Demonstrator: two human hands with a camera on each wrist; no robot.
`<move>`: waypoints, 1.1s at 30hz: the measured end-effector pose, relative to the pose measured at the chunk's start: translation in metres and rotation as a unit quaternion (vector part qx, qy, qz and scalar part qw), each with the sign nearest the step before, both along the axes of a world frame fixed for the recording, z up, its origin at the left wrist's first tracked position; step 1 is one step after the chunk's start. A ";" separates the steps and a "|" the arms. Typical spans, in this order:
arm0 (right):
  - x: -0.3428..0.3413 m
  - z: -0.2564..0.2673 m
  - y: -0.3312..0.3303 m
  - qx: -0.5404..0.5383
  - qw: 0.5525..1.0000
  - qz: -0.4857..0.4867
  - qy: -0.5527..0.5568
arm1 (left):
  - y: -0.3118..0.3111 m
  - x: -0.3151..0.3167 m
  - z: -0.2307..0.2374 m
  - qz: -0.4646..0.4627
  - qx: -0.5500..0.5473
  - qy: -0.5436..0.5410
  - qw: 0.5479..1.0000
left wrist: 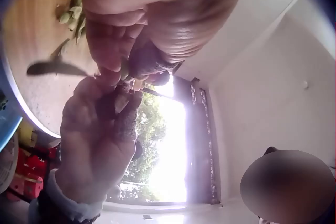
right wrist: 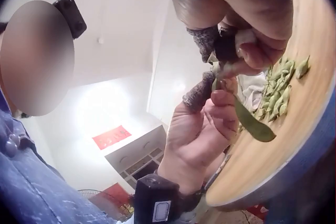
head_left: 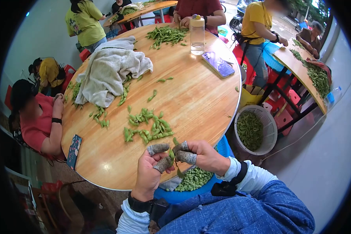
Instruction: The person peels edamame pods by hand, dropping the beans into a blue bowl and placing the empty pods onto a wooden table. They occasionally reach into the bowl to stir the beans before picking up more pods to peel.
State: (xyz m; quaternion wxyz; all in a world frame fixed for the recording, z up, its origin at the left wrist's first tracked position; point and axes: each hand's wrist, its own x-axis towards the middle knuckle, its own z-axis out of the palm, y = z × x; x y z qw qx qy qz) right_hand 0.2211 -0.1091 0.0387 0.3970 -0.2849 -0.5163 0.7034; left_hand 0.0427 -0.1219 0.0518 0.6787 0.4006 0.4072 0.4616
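Both hands meet just past the table's near edge, with grey covers on thumbs and index fingers. The left hand (head_left: 149,171) pinches a green pod (head_left: 171,154) between thumb and fingers. Against it, the right hand (head_left: 206,156) pinches at the pod with thumb and index finger. In the right wrist view a long flat pod (right wrist: 253,123) hangs beside the left hand (right wrist: 194,134), under the right hand (right wrist: 236,3). A blue basin (head_left: 218,181) of shelled beans (head_left: 195,179) is below the hands. Loose pods (head_left: 160,126) lie on the table (head_left: 105,156) beyond them.
A grey cloth (head_left: 113,70) covers part of the pods at the left. Farther back stand a bottle (head_left: 197,37) and a phone (head_left: 218,64). A patterned case (head_left: 74,151) lies at the left edge, and a white basket (head_left: 272,132) of pods stands right. Several people sit or stand around.
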 end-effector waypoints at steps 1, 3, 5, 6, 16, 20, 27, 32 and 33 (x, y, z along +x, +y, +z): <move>0.001 0.000 0.000 -0.004 1.000 0.003 -0.005 | -0.001 0.000 0.000 -0.001 -0.003 -0.012 1.000; 0.001 0.001 -0.001 -0.009 1.000 0.008 -0.007 | -0.001 0.000 0.000 -0.004 -0.009 -0.034 0.999; 0.000 0.004 -0.001 -0.010 1.000 0.014 -0.003 | -0.001 0.000 -0.001 -0.010 -0.009 -0.024 1.000; 0.000 0.005 -0.001 -0.014 1.000 0.012 -0.004 | -0.001 -0.001 -0.002 -0.013 -0.009 -0.018 1.000; -0.001 0.002 0.006 0.001 0.999 0.035 -0.035 | 0.001 -0.009 -0.007 -0.028 -0.005 -0.012 1.000; -0.004 -0.002 0.008 -0.011 0.999 0.024 -0.037 | 0.002 -0.009 -0.011 -0.024 0.002 -0.018 1.000; -0.012 -0.012 0.014 -0.005 0.997 -0.039 -0.060 | 0.014 -0.008 -0.016 0.018 0.058 0.038 0.997; -0.011 -0.006 0.019 0.056 0.985 -0.109 -0.118 | 0.025 -0.024 0.005 0.107 0.366 0.483 0.788; -0.010 -0.006 0.019 0.068 0.984 -0.110 -0.125 | 0.022 -0.023 0.008 0.109 0.395 0.516 0.752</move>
